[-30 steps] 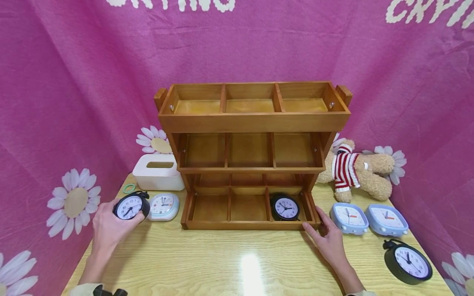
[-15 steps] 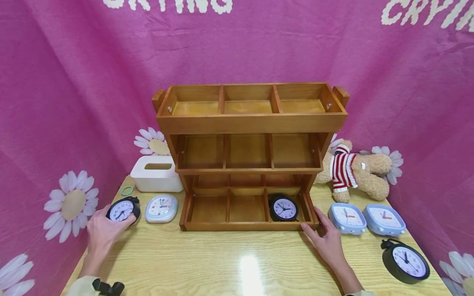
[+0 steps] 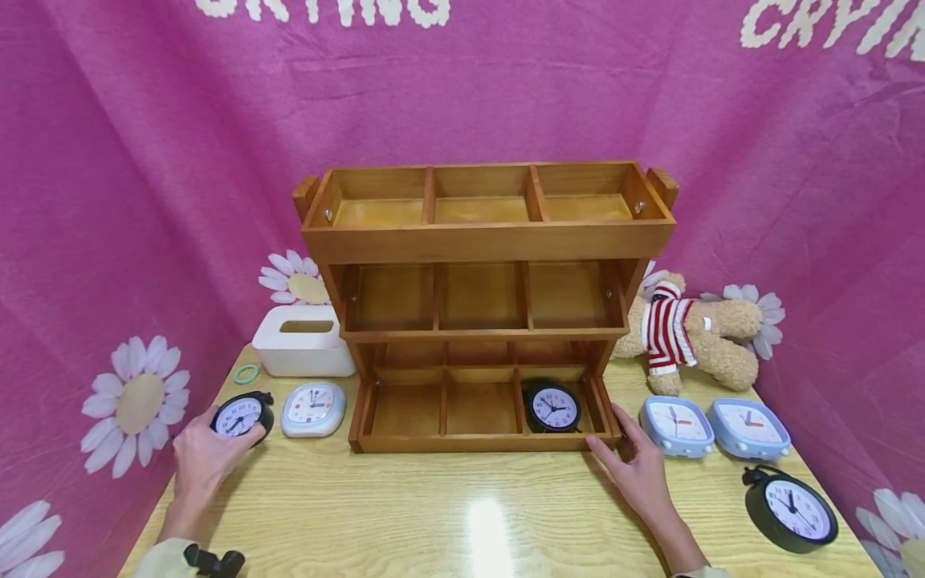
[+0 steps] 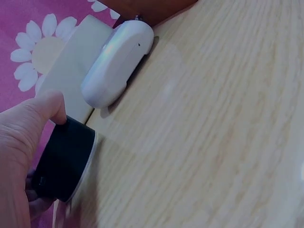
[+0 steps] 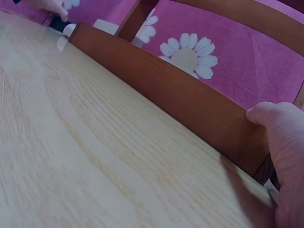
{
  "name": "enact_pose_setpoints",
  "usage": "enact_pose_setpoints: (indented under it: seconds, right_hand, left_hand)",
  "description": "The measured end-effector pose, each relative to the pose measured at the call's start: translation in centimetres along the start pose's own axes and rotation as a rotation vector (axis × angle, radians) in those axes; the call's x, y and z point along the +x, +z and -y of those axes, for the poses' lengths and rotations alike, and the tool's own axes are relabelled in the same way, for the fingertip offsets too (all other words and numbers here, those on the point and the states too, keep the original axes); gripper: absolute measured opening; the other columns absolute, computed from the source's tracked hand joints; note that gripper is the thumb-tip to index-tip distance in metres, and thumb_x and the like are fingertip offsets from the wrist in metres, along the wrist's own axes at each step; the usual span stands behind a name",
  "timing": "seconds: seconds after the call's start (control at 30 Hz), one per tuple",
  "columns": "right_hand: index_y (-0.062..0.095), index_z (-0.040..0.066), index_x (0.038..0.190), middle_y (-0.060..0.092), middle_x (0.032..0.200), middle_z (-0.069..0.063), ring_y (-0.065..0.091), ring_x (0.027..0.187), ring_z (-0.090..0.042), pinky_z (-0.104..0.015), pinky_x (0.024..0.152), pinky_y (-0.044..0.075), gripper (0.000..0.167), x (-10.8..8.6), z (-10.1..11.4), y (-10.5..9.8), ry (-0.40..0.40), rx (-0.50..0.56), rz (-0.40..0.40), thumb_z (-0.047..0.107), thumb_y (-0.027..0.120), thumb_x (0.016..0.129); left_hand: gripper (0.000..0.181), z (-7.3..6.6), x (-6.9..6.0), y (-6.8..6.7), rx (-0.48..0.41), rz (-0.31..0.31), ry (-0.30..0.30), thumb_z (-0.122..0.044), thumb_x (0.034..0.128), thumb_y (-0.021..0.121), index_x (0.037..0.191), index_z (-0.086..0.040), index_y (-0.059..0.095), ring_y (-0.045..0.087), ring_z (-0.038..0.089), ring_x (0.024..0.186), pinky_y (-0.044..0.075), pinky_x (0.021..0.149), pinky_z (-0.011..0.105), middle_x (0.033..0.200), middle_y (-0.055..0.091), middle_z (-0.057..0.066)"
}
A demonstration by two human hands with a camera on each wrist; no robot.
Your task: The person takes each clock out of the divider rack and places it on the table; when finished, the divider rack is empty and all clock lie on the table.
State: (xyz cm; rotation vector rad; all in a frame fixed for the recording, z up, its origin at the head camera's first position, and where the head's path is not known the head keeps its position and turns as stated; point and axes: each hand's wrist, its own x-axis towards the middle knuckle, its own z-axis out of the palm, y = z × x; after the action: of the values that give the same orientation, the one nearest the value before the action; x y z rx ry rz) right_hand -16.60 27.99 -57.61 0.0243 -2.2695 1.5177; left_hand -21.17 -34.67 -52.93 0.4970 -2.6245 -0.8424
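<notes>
My left hand (image 3: 204, 456) grips a round black alarm clock (image 3: 240, 417) at the table's left side, thumb on the near rim. In the left wrist view the clock (image 4: 66, 159) shows its dark side and seems to meet the wood. My right hand (image 3: 639, 475) holds the lower right corner of a three-tier wooden shelf (image 3: 488, 243). Its thumb (image 5: 260, 113) lies on the front board, while the fingers reach round the side. Another black alarm clock (image 3: 553, 408) sits in the right compartment of the bottom tier.
A white-and-blue clock (image 3: 313, 408) lies between my left hand and the shelf, before a white tissue box (image 3: 303, 341) and a green ring (image 3: 246, 374). Rightward are two blue clocks (image 3: 677, 426), a third black clock (image 3: 791, 510) and a teddy bear (image 3: 672, 333).
My left hand has moved left and down with the black alarm clock, away from the white-and-blue clock, to the tabletop. My right hand stays on the shelf corner. The head view shifts slightly.
</notes>
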Motion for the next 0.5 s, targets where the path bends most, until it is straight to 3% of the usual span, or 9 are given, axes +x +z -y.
enact_pose_setpoints:
  seconds: [0.13, 0.27, 0.5]
  right_hand:
    - [0.051, -0.003, 0.151, 0.054, 0.147, -0.03, 0.058, 0.113, 0.01, -0.007, 0.092, 0.049, 0.068, -0.1, 0.1, 0.1, 0.006, -0.006, -0.001, 0.002, 0.081, 0.09]
    - [0.052, 0.0, 0.151, 0.055, 0.147, -0.029, 0.059, 0.11, 0.008, -0.006, 0.089, 0.05, 0.068, -0.1, 0.1, 0.1, 0.001, -0.029, -0.003, 0.004, 0.082, 0.09]
    - [0.052, 0.004, 0.153, 0.056, 0.148, -0.027, 0.057, 0.112, 0.009, -0.005, 0.09, 0.048, 0.069, -0.1, 0.2, 0.0, -0.005, -0.051, -0.001, 0.007, 0.082, 0.09]
  left_hand:
    - [0.081, -0.2, -0.2, -0.2, 0.015, 0.017, 0.02, -0.038, 0.0748, 0.086, 0.134, 0.009, 0.058, 0.057, 0.056, 0.111, 0.049, 0.088, 0.066, 0.124, 0.062, 0.038]
    - [0.083, -0.6, -0.7, -0.5, 0.008, 0.018, 0.026, -0.037, 0.0787, 0.084, 0.141, 0.008, 0.053, 0.056, 0.056, 0.118, 0.048, 0.092, 0.068, 0.132, 0.059, 0.037]
    - [0.081, -2.9, -1.8, -0.6, -0.082, -0.092, 0.13, -0.029, 0.0809, 0.082, 0.146, 0.008, 0.051, 0.052, 0.052, 0.131, 0.044, 0.103, 0.067, 0.143, 0.055, 0.033]
